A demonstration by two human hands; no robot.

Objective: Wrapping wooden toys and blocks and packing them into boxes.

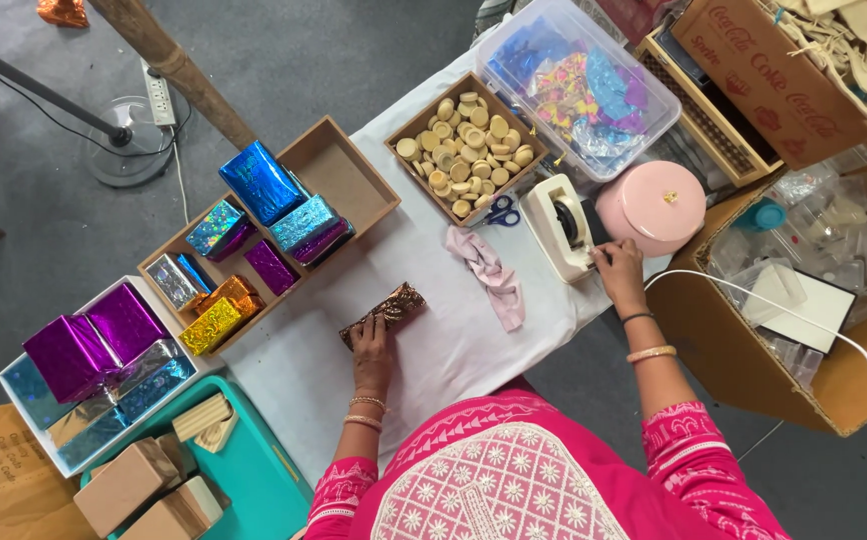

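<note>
My left hand (372,350) presses on the near end of a small block wrapped in dark brown patterned foil (388,310), which lies on the white table cloth (434,330). My right hand (619,270) reaches to the cream tape dispenser (566,225), with its fingers at the dispenser's near end. Whether tape is between the fingers cannot be seen. A pink cloth (492,275) lies between the two hands.
A wooden tray (354,170) holds shiny wrapped boxes. Another wooden box (464,145) holds round tokens, with blue scissors (500,212) beside it. Also here: a clear bin of foil sheets (579,85), a pink round tin (652,205), a teal tray with bare wooden blocks (154,480), and cardboard boxes (804,330) on the right.
</note>
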